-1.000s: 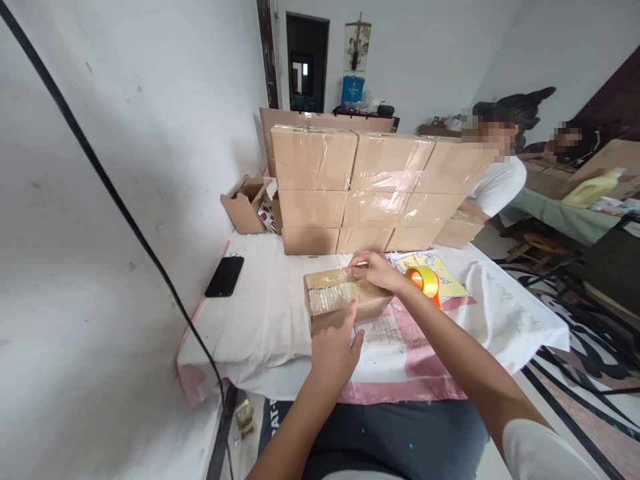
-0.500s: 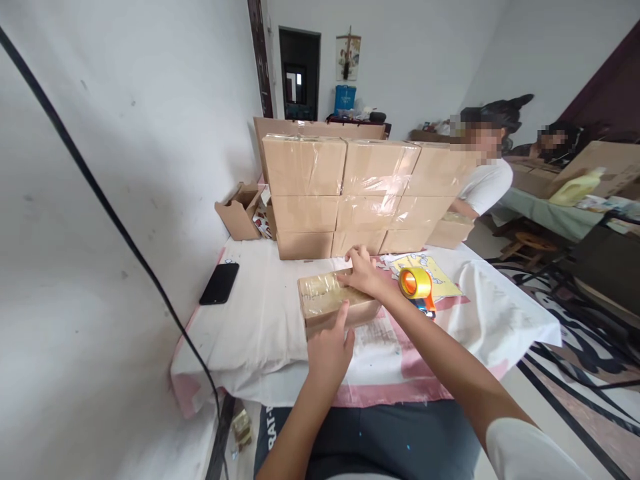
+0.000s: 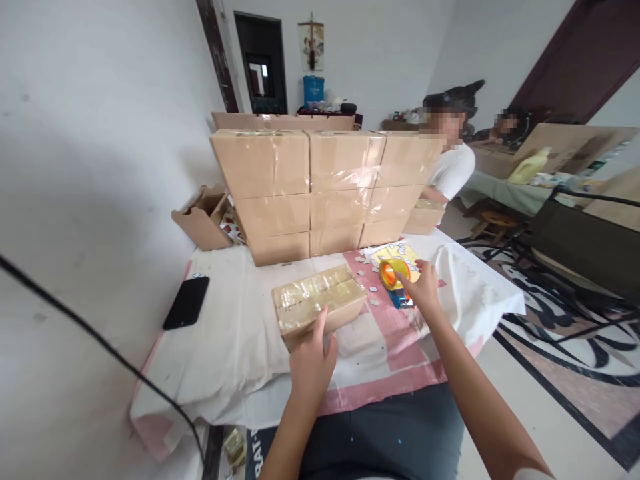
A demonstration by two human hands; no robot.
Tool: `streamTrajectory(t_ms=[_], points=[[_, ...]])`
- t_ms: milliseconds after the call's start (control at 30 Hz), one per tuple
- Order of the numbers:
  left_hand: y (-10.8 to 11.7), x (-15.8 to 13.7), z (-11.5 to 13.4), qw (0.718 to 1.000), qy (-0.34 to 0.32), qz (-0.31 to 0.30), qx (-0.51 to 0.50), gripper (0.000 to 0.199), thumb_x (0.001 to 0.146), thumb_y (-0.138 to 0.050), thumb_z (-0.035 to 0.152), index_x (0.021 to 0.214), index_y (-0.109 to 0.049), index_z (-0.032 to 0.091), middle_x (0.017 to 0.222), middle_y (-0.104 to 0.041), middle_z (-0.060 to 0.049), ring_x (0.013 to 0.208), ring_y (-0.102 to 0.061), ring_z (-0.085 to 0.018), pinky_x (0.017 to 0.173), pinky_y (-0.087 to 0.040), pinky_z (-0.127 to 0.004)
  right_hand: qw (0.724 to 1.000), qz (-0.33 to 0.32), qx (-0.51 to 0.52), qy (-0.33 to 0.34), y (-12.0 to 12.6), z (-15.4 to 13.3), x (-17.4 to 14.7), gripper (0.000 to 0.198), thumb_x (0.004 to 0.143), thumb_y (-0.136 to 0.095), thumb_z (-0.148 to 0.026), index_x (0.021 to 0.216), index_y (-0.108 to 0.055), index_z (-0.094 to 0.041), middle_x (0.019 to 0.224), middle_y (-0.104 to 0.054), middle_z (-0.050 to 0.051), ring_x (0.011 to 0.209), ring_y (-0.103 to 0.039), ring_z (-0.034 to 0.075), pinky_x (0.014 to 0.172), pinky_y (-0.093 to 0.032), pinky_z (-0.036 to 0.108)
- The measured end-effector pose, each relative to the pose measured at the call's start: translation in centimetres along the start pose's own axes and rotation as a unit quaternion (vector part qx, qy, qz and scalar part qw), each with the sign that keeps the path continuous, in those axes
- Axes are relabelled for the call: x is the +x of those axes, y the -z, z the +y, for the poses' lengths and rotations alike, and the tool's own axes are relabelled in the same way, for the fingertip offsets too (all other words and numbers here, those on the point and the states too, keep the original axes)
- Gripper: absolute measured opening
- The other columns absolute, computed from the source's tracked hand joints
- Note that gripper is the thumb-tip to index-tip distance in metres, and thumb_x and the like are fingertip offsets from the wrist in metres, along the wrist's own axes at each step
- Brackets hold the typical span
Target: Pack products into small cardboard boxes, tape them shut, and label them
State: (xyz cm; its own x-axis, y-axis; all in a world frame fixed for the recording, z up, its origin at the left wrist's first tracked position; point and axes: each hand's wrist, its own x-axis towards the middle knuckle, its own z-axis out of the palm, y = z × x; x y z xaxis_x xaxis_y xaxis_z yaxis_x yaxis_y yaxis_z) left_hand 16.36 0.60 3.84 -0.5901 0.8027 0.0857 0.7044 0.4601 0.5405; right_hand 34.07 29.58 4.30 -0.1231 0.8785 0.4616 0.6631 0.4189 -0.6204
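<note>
A small cardboard box [image 3: 320, 300] lies on the cloth in front of me, with shiny clear tape across its top. My left hand [image 3: 313, 360] is at its near side, the index finger stretched onto the top edge and the thumb apart. To the right, my right hand [image 3: 421, 287] is at a tape dispenser [image 3: 400, 297] that carries a yellow tape roll [image 3: 387, 272]. Its thumb overlaps the roll and its fingers are spread on the far right side; whether they touch it I cannot tell.
Stacked taped cartons [image 3: 310, 193] stand like a wall at the table's back. A black phone [image 3: 187, 303] lies left, near an open cardboard box [image 3: 205, 217]. Under the dispenser is a yellow sheet [image 3: 395, 253]. A co-worker [image 3: 453, 170] stands behind the stack, right, holding a carton.
My right hand has left the box and moved right to the tape dispenser. My left hand stays at the box's near edge. The view has shifted to the right.
</note>
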Motion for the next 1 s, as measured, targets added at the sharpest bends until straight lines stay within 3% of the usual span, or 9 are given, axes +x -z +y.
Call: streamTrajectory(t_ms=[133,333,467,533,633,833,1000], points=[[-1.8,0.2,-0.7,0.999,-0.012,0.047,-0.009,0.057,0.097,-0.051,0.036,0.151,-0.041,0.021,0.076,-0.075,-0.001,0.059,-0.069,-0.018,0.053,-0.039,-0.025,0.993,-0.107,0.050,-0.022,-0.2,2.4,-1.7,0.079,0.072,-0.072,-0.053,0.137,-0.041,-0.019,0.127,-0.060,0.017,0.114,-0.061,0.033,0.094,-0.051,0.046],[-3.9,0.6,-3.1,0.981,-0.098,0.166,0.037,0.046,0.096,-0.054,0.034,0.140,-0.053,0.020,0.064,-0.072,0.002,0.050,-0.067,-0.019,0.045,-0.038,-0.024,0.986,-0.163,0.014,-0.042,-0.5,2.3,-2.5,0.089,0.073,-0.063,-0.023,0.152,-0.024,-0.018,0.128,-0.060,0.018,0.106,-0.066,0.032,0.084,-0.055,0.043],[-4.1,0.8,-4.4,0.961,-0.161,0.218,0.052,0.042,0.096,-0.053,0.034,0.135,-0.056,0.018,0.060,-0.071,0.001,0.047,-0.067,-0.020,0.045,-0.042,-0.025,0.983,-0.178,0.037,-0.001,0.4,3.8,-1.9,0.088,0.077,-0.068,-0.032,0.153,-0.026,-0.022,0.139,-0.054,0.017,0.119,-0.061,0.030,0.090,-0.055,0.042],[-4.0,0.9,-4.7,0.956,-0.180,0.223,0.057,0.040,0.096,-0.054,0.033,0.133,-0.056,0.016,0.061,-0.072,0.000,0.047,-0.067,-0.020,0.045,-0.044,-0.024,0.986,-0.168,0.026,-0.002,0.7,5.0,-0.4,0.068,0.086,-0.061,-0.040,0.148,-0.037,-0.023,0.137,-0.056,0.015,0.116,-0.062,0.027,0.090,-0.056,0.040],[-3.9,1.0,-5.0,0.956,-0.193,0.211,0.059,0.040,0.096,-0.053,0.030,0.133,-0.054,0.014,0.064,-0.074,-0.001,0.047,-0.067,-0.019,0.046,-0.047,-0.024,0.987,-0.155,-0.029,-0.037,0.4,6.8,3.6,0.040,0.098,-0.041,-0.036,0.131,-0.056,-0.021,0.127,-0.062,0.013,0.107,-0.064,0.024,0.091,-0.054,0.039],[-3.2,1.4,-5.4,0.967,-0.202,0.157,-0.010,0.045,0.096,-0.053,0.026,0.138,-0.047,0.012,0.067,-0.075,0.001,0.052,-0.070,-0.016,0.049,-0.052,-0.021,0.970,-0.206,-0.126,-0.037,-3.4,7.5,11.6,0.032,0.089,-0.054,-0.024,0.117,-0.069,-0.017,0.126,-0.060,0.017,0.119,-0.053,0.034,0.104,-0.041,0.050],[-2.8,1.4,-5.1,0.967,-0.201,0.152,-0.033,0.043,0.095,-0.055,0.022,0.136,-0.047,0.013,0.067,-0.074,0.001,0.052,-0.069,-0.015,0.051,-0.053,-0.021,0.957,-0.231,-0.169,-0.049,-6.1,6.8,13.8,0.018,0.084,-0.059,-0.019,0.098,-0.070,-0.014,0.120,-0.060,0.023,0.120,-0.048,0.040,0.099,-0.038,0.061]])
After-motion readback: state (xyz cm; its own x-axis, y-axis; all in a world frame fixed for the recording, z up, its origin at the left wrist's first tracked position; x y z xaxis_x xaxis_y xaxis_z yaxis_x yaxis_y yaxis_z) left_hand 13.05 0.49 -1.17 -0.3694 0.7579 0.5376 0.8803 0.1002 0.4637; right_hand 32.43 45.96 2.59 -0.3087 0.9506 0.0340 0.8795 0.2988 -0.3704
